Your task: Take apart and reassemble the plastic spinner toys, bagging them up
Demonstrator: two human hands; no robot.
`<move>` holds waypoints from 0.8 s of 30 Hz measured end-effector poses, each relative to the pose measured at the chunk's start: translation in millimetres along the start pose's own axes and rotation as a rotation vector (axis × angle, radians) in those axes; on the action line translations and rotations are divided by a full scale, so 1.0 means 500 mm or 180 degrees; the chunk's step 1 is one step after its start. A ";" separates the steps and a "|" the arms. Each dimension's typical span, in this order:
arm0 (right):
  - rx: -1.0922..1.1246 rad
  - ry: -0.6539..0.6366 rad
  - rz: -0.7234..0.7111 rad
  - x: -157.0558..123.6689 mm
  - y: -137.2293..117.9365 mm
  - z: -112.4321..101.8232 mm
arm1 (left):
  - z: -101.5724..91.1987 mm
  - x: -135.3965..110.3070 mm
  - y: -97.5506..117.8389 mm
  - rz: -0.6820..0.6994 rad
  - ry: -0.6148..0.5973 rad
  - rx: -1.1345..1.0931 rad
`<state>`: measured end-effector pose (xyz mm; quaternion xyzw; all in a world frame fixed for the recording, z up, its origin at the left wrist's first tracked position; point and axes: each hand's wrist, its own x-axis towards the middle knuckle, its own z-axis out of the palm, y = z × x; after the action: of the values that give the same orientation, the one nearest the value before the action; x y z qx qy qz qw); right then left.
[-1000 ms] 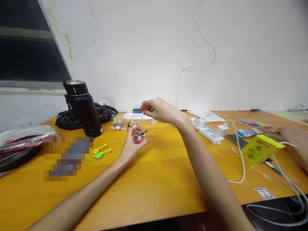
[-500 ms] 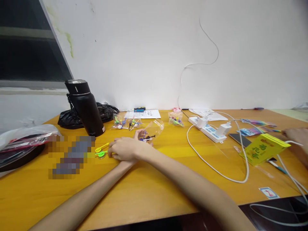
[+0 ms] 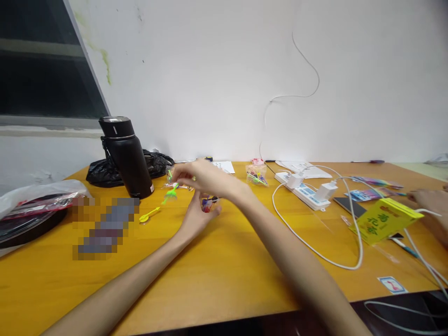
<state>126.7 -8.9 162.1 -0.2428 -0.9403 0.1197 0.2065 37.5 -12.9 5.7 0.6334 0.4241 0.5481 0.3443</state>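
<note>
My right hand (image 3: pixel 210 177) is raised and crosses above my left. Its fingers pinch a green toy dart (image 3: pixel 171 193), which hangs tilted over the table. My left hand (image 3: pixel 198 217) is closed around a small clear plastic bag (image 3: pixel 210 204) with blue, red and black pieces inside; my right arm hides part of this bag. A yellow toy dart (image 3: pixel 150 215) with a round end lies on the table, left of my left hand. Another clear bag of coloured pieces (image 3: pixel 169 175) sits behind my right hand, partly covered by it.
A black thermos (image 3: pixel 128 161) stands at the left before a black plastic bag (image 3: pixel 159 163). At the right are a white power strip (image 3: pixel 304 191) with looping cables, a yellow box (image 3: pixel 385 219) and another person's hand (image 3: pixel 430 205). A bag of coloured pieces (image 3: pixel 256 175) lies near the wall.
My right hand has picked the green toy dart up from the table and moved up and slightly right. My left hand still holds the bag.
</note>
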 end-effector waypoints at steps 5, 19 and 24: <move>-0.0128 0.0784 0.0509 -0.078 0.026 -0.131 | -0.008 -0.012 -0.009 0.0023 -0.0048 -0.0075; -0.0193 0.0154 0.1198 -0.132 0.063 -0.174 | -0.010 -0.009 0.015 0.0137 -0.0203 -0.0369; -0.0145 -0.0253 0.1074 -0.112 0.072 -0.149 | -0.009 -0.012 0.032 0.0131 -0.0249 -0.0462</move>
<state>219.1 2.6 197.8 -0.3968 -0.8961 0.1409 0.1406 35.4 -24.7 18.3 0.6363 0.3564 0.5592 0.3943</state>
